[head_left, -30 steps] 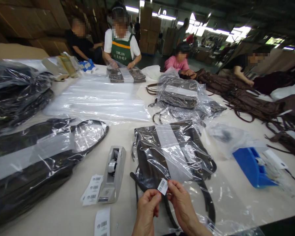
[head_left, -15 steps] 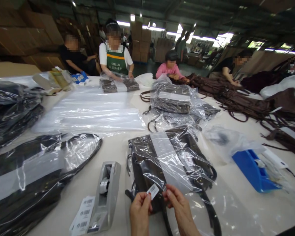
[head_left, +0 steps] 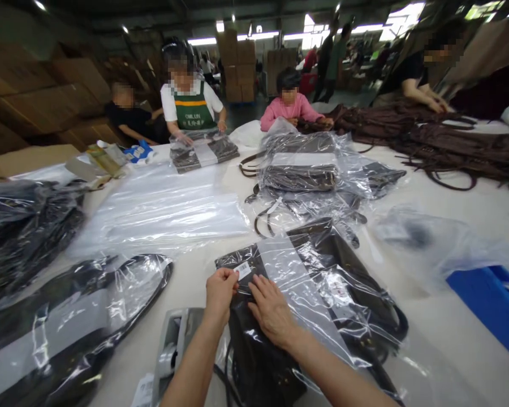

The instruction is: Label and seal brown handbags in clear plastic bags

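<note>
A small white label [head_left: 243, 270], flat, rectangular and printed with a dark barcode, is at the far left part of a dark brown bag [head_left: 254, 356]. Thin clear plastic [head_left: 335, 282] sheathes the bag — creased, glossy, streaked with white glare — and a pale band [head_left: 286, 263] crosses it slantwise from far left to near right. A dark strap [head_left: 401, 325] curves at the right side.

The left hand [head_left: 221, 282] has its grip pinched, thumb and forefinger on the label's left end, so the label juts rightward from the fingertips. The right hand [head_left: 271, 308] lies palm down on the plastic, fingers slightly spread, tips just beside the label's right end; whether they touch it I cannot tell. The label's long axis runs roughly left to right, its right end angled slightly away from the wearer.

On the counter [head_left: 190, 249], a grey tape dispenser [head_left: 169, 339] stands left of the bag — partly hidden by the left arm [head_left: 195, 362].
</note>
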Motion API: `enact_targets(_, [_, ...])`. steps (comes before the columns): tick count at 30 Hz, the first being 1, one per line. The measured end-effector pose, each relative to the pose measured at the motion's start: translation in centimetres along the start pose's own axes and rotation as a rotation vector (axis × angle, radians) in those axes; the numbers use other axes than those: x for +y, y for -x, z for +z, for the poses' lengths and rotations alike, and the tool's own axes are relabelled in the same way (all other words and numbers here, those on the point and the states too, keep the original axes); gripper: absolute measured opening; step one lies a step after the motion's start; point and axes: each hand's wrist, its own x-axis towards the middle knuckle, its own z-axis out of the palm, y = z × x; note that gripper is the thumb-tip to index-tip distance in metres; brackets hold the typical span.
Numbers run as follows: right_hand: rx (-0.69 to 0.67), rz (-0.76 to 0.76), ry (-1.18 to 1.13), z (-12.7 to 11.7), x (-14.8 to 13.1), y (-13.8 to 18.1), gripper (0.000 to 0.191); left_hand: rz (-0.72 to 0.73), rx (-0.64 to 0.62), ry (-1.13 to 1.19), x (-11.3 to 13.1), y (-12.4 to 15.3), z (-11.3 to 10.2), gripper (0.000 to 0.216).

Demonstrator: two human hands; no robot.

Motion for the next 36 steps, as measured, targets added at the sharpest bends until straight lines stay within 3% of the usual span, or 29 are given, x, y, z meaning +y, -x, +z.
enact_targets(9, [-0.153,0.005,0.0,2.6,0.7,0.2,0.048,-0.074,-0.026,-0.102,-3.3,-3.4,3.6,0.014])
enact_targets(23, [-0.186,0.048,-0.027,2.8,1.2,0.4,0.045,-0.136,-0.062,-0.351,-7.0,-5.2,4.2,0.02])
enact_targets(31, [-0.028,-0.013,-0.037,3.5,1.9,0.8,0.035,-0.088,-0.052,-0.554,-8.7,-6.6,4.2,0.028])
enact_targets(34, [0.093,0.011,-0.042,3.2,2.3,0.1,0.039,-0.059,-0.045,-0.623,-8.7,-6.7,4.1,0.028])
enact_targets(36, [0.105,0.031,0.013,2.9,2.6,-0.8,0.043,-0.032,-0.036,-0.663,-8.5,-6.6,4.1,0.028])
